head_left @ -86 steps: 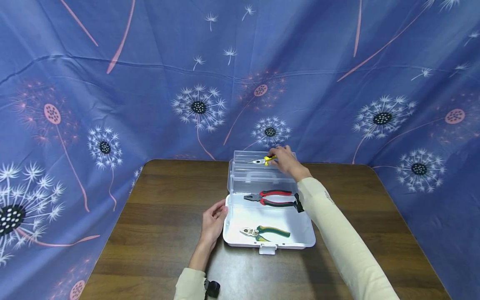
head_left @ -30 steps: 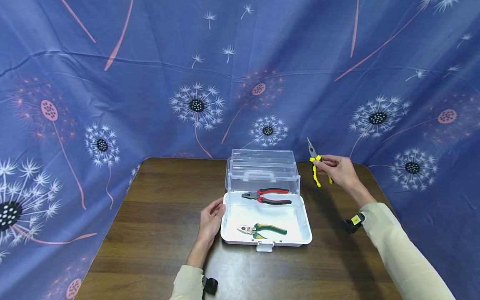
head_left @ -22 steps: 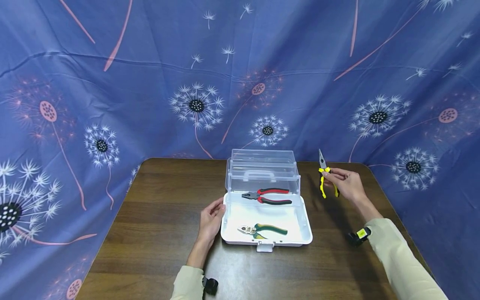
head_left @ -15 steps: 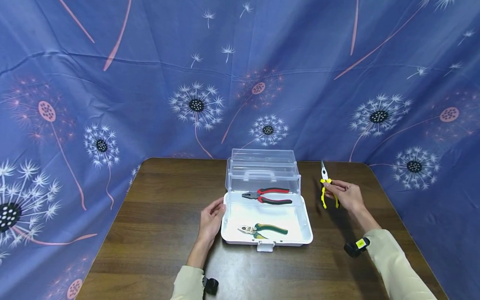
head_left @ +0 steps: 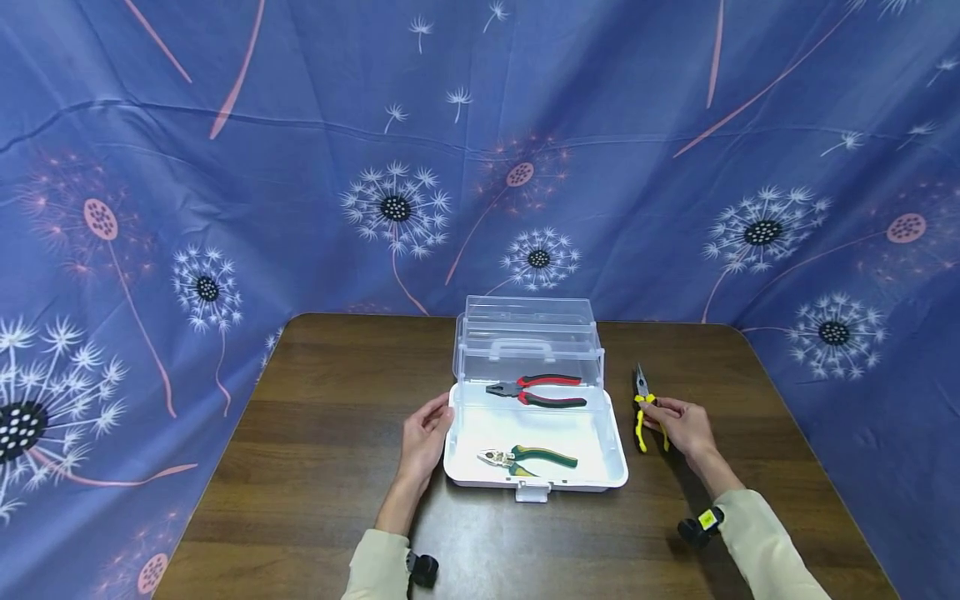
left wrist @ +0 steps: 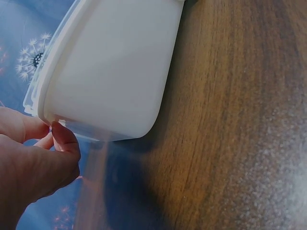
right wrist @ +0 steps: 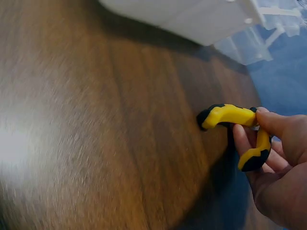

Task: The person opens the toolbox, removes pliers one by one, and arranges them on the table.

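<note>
The yellow pliers (head_left: pixel 640 402) are over the right part of the bench (head_left: pixel 315 467), between the box (head_left: pixel 585 429) and the bench's right edge, with the nose pointing to the far edge. The nose is long, slim and tapering, of grey metal, and looks dark toward its tip. Below it the pivot area is bright yellow, and two curved handles stand apart from each other. Seen from the right wrist, the handles are thick and smooth, yellow with black patches and black ends. The right hand (head_left: pixel 686 427) pinches the pliers near the top of the handles, between thumb and fingers; whether they touch the bench I cannot tell.

The left hand (head_left: pixel 424 437) pinches the rim of the box at its left side. The box is glossy white, with rounded corners and a white latch (head_left: pixel 532 493) on the front; its clear lid (head_left: pixel 570 367) stands raised toward the far edge of the bench. Red-and-black pliers (head_left: pixel 519 389) with a dark grey head show at the rear of the box, behind green-handled pliers (head_left: pixel 517 456) with a pale metal head, which lie near its front.
</note>
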`<state>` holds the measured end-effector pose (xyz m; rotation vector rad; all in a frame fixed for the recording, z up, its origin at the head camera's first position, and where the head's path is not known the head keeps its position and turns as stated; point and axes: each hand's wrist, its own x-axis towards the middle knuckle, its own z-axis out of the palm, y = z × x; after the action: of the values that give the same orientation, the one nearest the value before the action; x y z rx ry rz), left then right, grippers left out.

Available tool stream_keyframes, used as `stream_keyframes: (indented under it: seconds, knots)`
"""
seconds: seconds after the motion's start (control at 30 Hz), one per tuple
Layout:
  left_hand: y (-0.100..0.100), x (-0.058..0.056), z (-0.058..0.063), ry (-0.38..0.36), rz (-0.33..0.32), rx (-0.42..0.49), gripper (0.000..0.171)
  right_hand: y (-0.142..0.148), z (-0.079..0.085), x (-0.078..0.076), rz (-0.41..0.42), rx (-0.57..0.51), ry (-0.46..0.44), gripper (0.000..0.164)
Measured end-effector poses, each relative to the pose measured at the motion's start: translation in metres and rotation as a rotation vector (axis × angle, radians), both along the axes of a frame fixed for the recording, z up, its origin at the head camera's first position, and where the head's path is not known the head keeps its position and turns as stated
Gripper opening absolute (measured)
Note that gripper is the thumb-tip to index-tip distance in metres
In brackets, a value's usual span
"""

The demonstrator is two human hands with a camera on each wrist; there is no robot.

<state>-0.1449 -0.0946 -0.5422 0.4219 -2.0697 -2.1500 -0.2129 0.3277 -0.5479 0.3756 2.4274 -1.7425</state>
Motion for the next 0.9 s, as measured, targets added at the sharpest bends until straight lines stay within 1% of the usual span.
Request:
stream_keyframes:
  seconds: [0.07, 0.23, 0.3, 0.4, 0.63, 0.73, 0.83, 0.9]
  knots:
    - [0.0, 0.0, 0.0, 0.009, -0.001, -0.001, 0.032, -0.001, -0.001, 0.003, 0.007, 0.114, 0.017, 0.056]
    - [0.0, 0.001, 0.001, 0.018, -0.009, 0.001, 0.033, -0.002, 0.0, 0.01, 0.003, 0.502, 0.073, 0.056]
    - [0.0, 0.002, 0.001, 0.017, -0.014, 0.007, 0.033, -0.001, 0.001, 0.012, -0.004, 0.564, 0.095, 0.054]
    - [-0.001, 0.001, 0.002, 0.017, -0.015, 0.008, 0.033, 0.002, 0.001, 0.013, 0.007, 0.586, 0.131, 0.048]
    - [-0.001, -0.001, 0.001, 0.011, -0.012, 0.01, 0.034, 0.009, 0.006, 0.015, 0.115, 0.582, 0.179, 0.04]
    - [-0.001, 0.0, 0.001, 0.006, -0.013, 0.026, 0.034, 0.009, 0.012, 0.016, 0.14, 0.568, 0.193, 0.041]
    - [-0.001, 0.001, 0.003, 0.007, -0.019, 0.039, 0.035, 0.006, 0.021, 0.018, 0.15, 0.536, 0.197, 0.043]
    - [-0.002, 0.001, 0.003, 0.006, -0.021, 0.044, 0.036, 0.003, 0.028, 0.018, 0.155, 0.522, 0.216, 0.043]
